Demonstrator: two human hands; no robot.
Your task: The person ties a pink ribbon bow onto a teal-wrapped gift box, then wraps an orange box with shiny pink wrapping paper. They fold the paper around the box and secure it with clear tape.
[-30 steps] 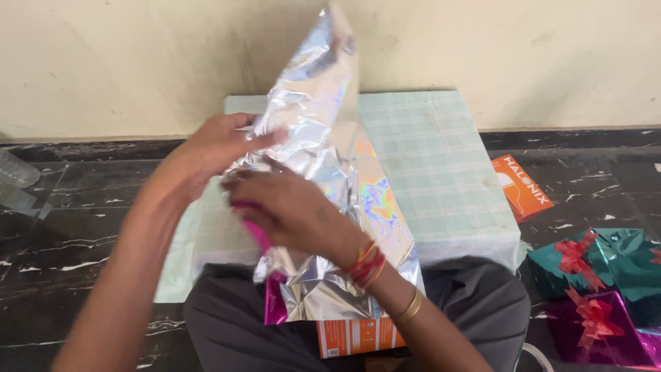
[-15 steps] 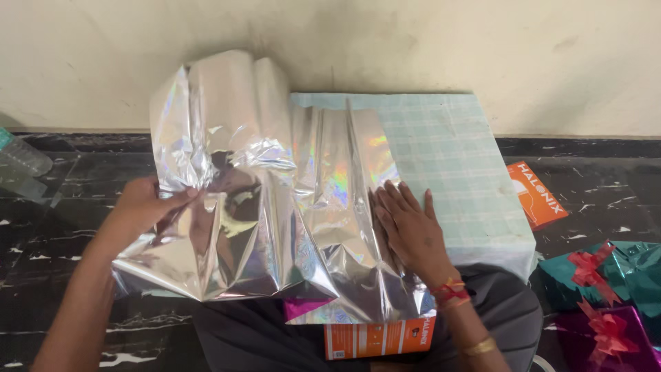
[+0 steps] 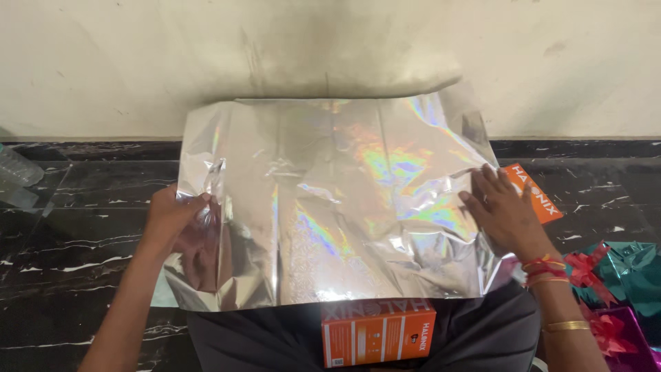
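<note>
Far left, a clear plastic bottle (image 3: 15, 172) lies on the black marble floor (image 3: 82, 207), only partly in frame. Left hand (image 3: 173, 219) grips the left edge of the silver holographic wrapping sheet (image 3: 330, 207), fingers curled round it w/ the foil crumpled there. The sheet is spread nearly flat across the middle, covering what's under it; far edge reaches up to the cream wall (image 3: 330, 48), near edge ends at the person's lap. Just below that near edge, centre, an orange box (image 3: 377, 339) rests on the dark trousers (image 3: 482, 337). Right hand (image 3: 506, 213) lies palm-down, fingers spread, pressing the sheet's right edge; red thread & gold bangles at the wrist. Beside its fingertips, a 2nd orange box (image 3: 540, 196) on the floor, partly under the hand. Far right: teal gift (image 3: 630, 272) and magenta gift (image 3: 623, 337), both w/ red bows.
</note>
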